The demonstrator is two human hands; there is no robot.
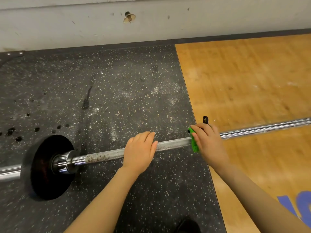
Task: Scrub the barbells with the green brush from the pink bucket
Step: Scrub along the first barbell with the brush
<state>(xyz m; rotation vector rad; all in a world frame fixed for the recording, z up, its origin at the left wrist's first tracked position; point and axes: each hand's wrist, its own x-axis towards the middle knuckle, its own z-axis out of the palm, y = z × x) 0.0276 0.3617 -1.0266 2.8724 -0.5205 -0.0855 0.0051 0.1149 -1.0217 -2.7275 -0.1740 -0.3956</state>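
While the left hand (pixel 139 148) rests flat-fingered on the barbell (pixel 104 155), the right hand (pixel 207 140) apparently grips the green brush (pixel 194 145) against it.

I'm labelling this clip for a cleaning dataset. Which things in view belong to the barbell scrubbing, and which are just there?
In the job:
- barbell
- green brush, gripped by the right hand
- left hand, resting on the bar

Just there:
- black plate
- rubber mat
- wood floor
- wall

Left hand (pixel 140 149) steadies barbell (pixel 102 156); right hand (pixel 207 140) presses brush (pixel 194 145).
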